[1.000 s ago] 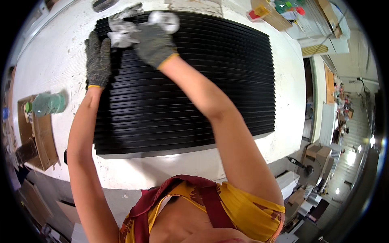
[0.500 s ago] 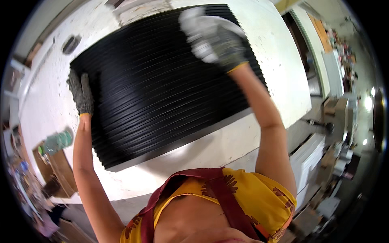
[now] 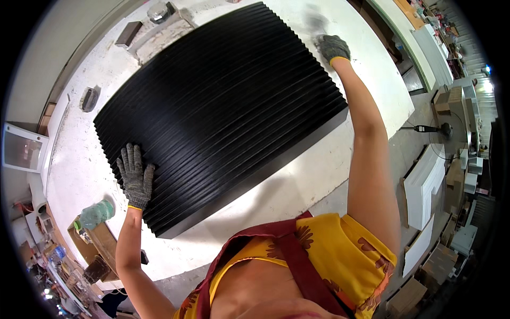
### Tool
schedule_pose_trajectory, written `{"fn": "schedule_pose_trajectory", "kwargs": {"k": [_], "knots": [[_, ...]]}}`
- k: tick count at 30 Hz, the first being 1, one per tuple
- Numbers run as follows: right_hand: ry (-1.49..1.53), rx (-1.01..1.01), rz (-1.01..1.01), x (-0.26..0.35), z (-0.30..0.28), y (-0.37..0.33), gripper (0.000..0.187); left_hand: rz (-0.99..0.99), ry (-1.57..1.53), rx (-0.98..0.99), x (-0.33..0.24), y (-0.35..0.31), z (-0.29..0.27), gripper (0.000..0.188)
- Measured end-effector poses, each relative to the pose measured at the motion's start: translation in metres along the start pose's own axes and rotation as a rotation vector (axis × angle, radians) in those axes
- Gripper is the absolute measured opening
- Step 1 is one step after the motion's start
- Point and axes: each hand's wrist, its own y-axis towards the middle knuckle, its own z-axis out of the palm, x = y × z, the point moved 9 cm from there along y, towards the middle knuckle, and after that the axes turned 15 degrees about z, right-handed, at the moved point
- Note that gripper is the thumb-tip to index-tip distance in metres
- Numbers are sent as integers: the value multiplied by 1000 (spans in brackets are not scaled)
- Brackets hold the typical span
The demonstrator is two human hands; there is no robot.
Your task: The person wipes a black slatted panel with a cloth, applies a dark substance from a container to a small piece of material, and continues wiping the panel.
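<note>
A large black ridged panel (image 3: 223, 117) lies slantwise on the white tabletop (image 3: 276, 196). My left hand (image 3: 136, 178), in a grey knitted glove with a yellow cuff, rests flat on the ridges near the panel's left edge, fingers stretched out. Past the panel's far right edge, my right hand (image 3: 334, 49), gloved the same way, is low over the tabletop. Its fingers are bent and partly hidden, so I cannot tell what they hold. Just beyond it is a blurred grey shape (image 3: 315, 22) whose kind does not show.
Left of the panel lies a dark oval object (image 3: 89, 99). A dark block (image 3: 128, 34) and a small round container (image 3: 158, 11) stand at the far side. A green plastic bottle (image 3: 97, 213) is by a cardboard box (image 3: 109, 242) at near left. White boards (image 3: 425, 186) stand at right.
My right hand has left the panel for the table at far right; the white cloth it held no longer shows. My left hand has slid nearer along the panel's left side.
</note>
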Motion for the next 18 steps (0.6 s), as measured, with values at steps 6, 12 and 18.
{"fn": "schedule_pose_trajectory", "kwargs": {"k": [6, 12, 18], "knots": [[462, -131, -871, 152, -63, -259, 40, -44, 24, 51, 6, -10, 6, 69], [648, -343, -773, 104, -60, -245, 32, 2, 13, 15, -1, -8, -3, 66], [203, -170, 27, -69, -28, -79, 37, 17, 3, 23, 7, -5, 6, 70]]}}
